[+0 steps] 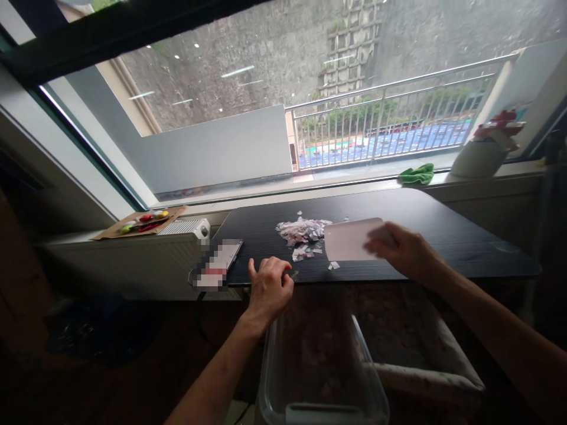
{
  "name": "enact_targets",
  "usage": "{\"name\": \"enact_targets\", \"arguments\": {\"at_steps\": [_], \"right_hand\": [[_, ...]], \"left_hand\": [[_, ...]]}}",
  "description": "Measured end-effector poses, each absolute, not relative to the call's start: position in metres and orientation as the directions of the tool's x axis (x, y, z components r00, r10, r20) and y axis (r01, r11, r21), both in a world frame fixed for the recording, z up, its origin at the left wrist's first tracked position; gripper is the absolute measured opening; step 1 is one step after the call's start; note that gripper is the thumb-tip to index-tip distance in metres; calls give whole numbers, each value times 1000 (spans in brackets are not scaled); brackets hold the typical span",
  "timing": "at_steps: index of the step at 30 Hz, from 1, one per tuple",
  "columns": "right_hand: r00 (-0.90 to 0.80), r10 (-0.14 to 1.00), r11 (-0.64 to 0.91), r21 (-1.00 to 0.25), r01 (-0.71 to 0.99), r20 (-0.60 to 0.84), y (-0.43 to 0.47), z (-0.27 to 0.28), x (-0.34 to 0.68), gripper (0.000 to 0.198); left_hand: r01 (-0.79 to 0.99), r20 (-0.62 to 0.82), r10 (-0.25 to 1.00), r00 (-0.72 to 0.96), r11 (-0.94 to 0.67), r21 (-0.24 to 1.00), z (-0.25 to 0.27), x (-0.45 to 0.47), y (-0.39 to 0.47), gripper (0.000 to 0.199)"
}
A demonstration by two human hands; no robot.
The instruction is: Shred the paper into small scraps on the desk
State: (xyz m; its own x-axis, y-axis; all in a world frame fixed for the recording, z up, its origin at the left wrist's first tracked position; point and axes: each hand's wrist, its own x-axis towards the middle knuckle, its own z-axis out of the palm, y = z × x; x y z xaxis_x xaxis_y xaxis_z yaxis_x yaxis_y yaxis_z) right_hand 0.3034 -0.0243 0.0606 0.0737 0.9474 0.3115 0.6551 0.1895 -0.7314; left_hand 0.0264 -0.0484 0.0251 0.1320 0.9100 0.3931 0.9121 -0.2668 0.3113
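A loose heap of small cut paper pieces point(303, 232) lies on the black tabletop point(381, 200). My right hand point(401, 251) grips a pale, flat, thin sheet point(349, 237) with rounded corners, which looks like a plastic scraper. Its left edge is close beside the heap, and its fingers are a little blurred. My left hand point(271, 286) is at the table's front edge, palm down, fingers apart and slightly bent. Just under that edge stands a clear plastic bin point(370, 354) with some pale and pinkish pieces inside, dimly seen.
A phone point(228, 254), partly pixelated, rests at the table's left end. Left of it, small colourful items sit on brown cardboard point(113, 230) over a white radiator point(146, 265). A green cloth point(416, 173) and a white container point(476, 158) stand on the windowsill.
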Motion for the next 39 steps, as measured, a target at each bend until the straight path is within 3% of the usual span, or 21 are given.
{"name": "enact_targets", "arguments": {"at_steps": [4,8,13,20,26,39], "right_hand": [[43,963,198,-809,554,266,-13,52,308,13],[61,976,148,-839,524,211,-9,41,335,12],[127,983,70,-912,404,131,-5,38,369,15],[38,999,-44,-988,149,-38,16,49,360,25],[-18,985,-162,-967,196,-169,25,55,356,25],[-132,972,-157,-958,240,-192,27,56,363,26]], "left_hand": [[919,518,854,41,-236,316,30,17,-18,18],[919,527,850,-11,-199,340,21,6,5,17],[915,549,836,-13,-212,344,9,2,10,17],[913,587,809,28,-260,315,8,1,10,15],[915,588,808,43,-268,301,8,1,10,17],[906,596,802,42,-282,315,7,0,10,15]]}}
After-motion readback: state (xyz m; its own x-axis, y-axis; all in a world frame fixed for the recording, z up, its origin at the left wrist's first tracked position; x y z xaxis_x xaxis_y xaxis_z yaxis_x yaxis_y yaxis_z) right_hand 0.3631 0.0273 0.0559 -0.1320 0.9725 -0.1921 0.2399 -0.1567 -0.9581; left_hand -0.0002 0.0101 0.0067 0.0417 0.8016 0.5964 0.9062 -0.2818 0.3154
